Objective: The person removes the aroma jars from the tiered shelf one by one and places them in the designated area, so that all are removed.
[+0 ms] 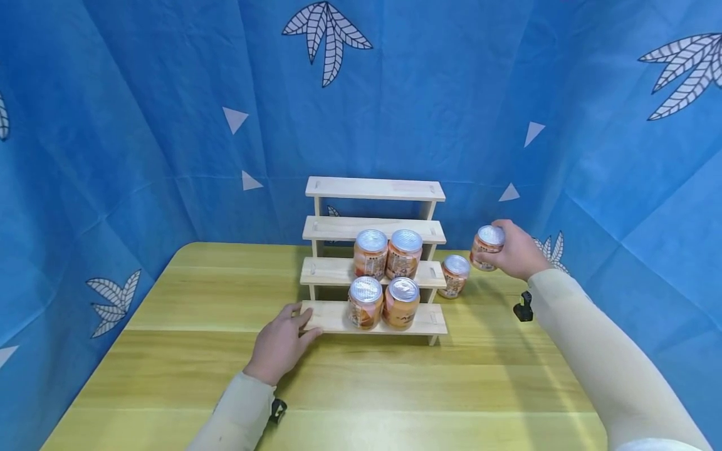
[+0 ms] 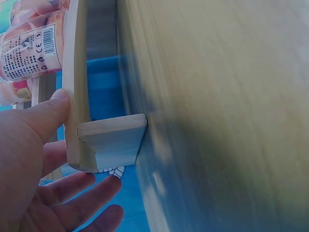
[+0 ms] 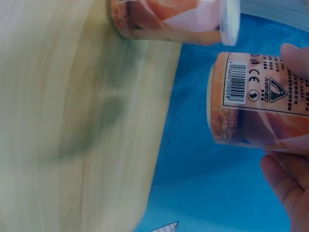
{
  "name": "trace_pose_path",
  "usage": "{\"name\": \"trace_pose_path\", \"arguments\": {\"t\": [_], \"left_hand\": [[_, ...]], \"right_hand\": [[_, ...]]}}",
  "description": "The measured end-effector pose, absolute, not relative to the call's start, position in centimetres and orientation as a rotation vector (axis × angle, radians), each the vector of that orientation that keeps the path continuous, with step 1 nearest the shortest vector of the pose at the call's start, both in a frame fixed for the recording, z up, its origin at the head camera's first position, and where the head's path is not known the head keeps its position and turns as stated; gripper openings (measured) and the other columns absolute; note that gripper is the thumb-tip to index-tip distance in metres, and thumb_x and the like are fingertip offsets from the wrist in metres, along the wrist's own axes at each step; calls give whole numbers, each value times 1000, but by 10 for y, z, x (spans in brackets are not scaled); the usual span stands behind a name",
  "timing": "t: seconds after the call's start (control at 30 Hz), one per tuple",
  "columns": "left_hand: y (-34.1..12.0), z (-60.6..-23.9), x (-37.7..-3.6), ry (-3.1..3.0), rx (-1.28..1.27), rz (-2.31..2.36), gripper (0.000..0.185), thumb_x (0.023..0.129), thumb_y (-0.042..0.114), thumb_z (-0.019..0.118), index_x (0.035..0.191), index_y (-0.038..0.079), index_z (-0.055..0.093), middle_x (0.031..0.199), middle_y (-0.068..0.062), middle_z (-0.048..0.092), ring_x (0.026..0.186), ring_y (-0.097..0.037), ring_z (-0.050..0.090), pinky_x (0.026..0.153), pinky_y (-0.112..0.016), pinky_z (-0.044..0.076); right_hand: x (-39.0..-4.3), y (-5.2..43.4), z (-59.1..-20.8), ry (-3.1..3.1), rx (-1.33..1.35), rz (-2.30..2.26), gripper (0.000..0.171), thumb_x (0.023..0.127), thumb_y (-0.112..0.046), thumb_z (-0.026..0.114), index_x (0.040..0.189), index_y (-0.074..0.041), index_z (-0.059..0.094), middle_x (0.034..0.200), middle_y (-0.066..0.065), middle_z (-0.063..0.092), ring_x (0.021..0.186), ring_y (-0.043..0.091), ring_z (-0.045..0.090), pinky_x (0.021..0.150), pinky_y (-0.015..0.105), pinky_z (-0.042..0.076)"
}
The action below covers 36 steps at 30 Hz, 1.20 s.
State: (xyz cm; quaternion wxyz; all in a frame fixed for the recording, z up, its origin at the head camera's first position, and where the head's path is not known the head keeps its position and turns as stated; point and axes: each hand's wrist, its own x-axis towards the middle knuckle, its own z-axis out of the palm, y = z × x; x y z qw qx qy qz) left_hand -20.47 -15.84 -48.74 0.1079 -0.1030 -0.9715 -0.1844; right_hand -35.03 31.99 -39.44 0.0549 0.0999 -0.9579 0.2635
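Note:
A stepped wooden rack (image 1: 375,188) with several tiers stands mid-table. Two orange cans (image 1: 370,254) with silver lids sit on its second step, and two more (image 1: 365,302) on the bottom step. Another can (image 1: 454,275) stands on the table just right of the rack. My right hand (image 1: 516,254) grips one more can (image 1: 487,247), held above the table to the right of the rack; the right wrist view shows this can (image 3: 260,101) between my fingers (image 3: 289,179). My left hand (image 1: 282,344) rests at the left end of the bottom step (image 2: 111,140), thumb pressed on the board, fingers loose.
The yellow wooden table (image 1: 395,388) is backed on three sides by a blue leaf-print cloth (image 1: 141,125). A small black clip (image 1: 523,307) hangs by my right forearm. The rack's left halves and two upper steps hold nothing.

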Motion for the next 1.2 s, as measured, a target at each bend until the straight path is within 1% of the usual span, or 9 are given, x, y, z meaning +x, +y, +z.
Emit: {"name": "trace_pose_path", "arguments": {"t": [0.23,0.3,0.53,0.9,1.2], "left_hand": [[-158,-487,-204,-2870,-291,-527,58,94,47,69,135,6,64,141,-22,55,111,-40,66,86,-51,58],[-158,-487,-204,-2874,-291,-516,58,94,47,69,136,7,64,141,-22,55,112,-40,66,86,-51,58],[-158,-487,-205,-2872,-294,-508,58,95,47,68,136,7,64,141,-22,56,109,-40,67,85,-50,59],[-158,-486,-204,-2875,-287,-520,57,94,46,69,135,7,64,142,-22,55,112,-40,66,87,-51,58],[-158,-484,-205,-2880,-284,-528,57,94,46,69,135,6,64,142,-22,55,113,-41,65,88,-52,57]], "right_hand": [[-349,321,-406,-2951,281,789,86,87,-42,79,145,4,35,130,28,52,112,45,58,85,60,52],[-347,320,-410,-2964,278,784,84,87,-41,80,143,3,36,128,26,54,111,43,59,85,59,52],[-346,321,-421,-2965,292,830,79,87,-31,81,141,5,36,126,27,52,110,43,58,87,58,52],[-345,323,-438,-2986,295,857,83,85,-30,83,141,7,35,127,30,52,110,46,60,88,59,53],[-345,327,-449,-2979,276,877,83,84,-29,84,140,7,36,123,30,55,109,46,59,89,59,52]]}}
